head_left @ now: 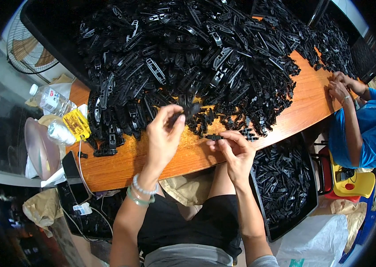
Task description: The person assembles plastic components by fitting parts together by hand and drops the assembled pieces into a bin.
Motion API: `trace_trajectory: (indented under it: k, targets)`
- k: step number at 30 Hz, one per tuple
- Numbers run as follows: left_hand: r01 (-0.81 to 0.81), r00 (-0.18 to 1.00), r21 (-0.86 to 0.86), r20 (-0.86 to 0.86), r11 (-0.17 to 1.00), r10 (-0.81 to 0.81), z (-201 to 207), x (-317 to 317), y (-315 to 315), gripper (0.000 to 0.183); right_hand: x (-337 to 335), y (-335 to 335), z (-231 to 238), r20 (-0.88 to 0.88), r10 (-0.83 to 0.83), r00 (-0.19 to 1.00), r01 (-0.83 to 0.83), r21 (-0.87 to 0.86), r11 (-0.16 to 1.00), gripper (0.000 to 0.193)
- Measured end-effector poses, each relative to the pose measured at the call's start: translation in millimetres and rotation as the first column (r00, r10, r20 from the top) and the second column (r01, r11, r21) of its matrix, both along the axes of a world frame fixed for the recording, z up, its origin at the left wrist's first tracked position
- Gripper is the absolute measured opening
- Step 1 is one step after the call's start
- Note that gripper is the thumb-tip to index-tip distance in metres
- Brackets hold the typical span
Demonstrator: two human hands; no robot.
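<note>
Between the thumb and fingers of my right hand (238, 155) is a small black plastic clip-like part (215, 137), held just above the near edge of the wooden table. My left hand (165, 132) is raised to the left of it, thumb and forefinger closed on a dark plastic piece (191, 110) that is smeared by motion, so its shape is unclear. Just beyond both hands spreads a large heap of black plastic parts (166, 58), long slotted ones mostly at the back and small ones (230, 121) at its near edge.
Left of the heap are a plastic bottle (52, 99), a yellow tag-like item (77, 123) and a phone (76, 178) with a white cable. A black tray of parts (314, 196) sits low at my right. At the far right a person in blue (372, 129) works with both hands.
</note>
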State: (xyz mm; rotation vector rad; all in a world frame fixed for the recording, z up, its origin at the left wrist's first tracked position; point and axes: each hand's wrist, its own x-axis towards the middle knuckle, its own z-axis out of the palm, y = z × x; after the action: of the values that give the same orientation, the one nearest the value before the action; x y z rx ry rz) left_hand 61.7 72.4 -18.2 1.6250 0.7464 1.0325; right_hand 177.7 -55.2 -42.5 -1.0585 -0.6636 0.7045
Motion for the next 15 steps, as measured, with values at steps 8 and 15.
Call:
trace_trajectory:
  k: [8, 15]
  targets:
    - [0.325, 0.944, -0.394, 0.189, 0.860, -0.270, 12.2, -31.2, -49.2, 0.029, -17.7, -12.8, 20.0, 0.290, -0.180, 0.940, 0.181, 0.023, 0.983, 0.016]
    - [0.376, 0.910, -0.449, 0.342, 0.811, -0.233, 8.2, -37.4, -69.2, 0.052, -42.8, -15.3, 34.2, 0.092, -0.134, 0.987, 0.139, -0.057, 0.989, 0.019]
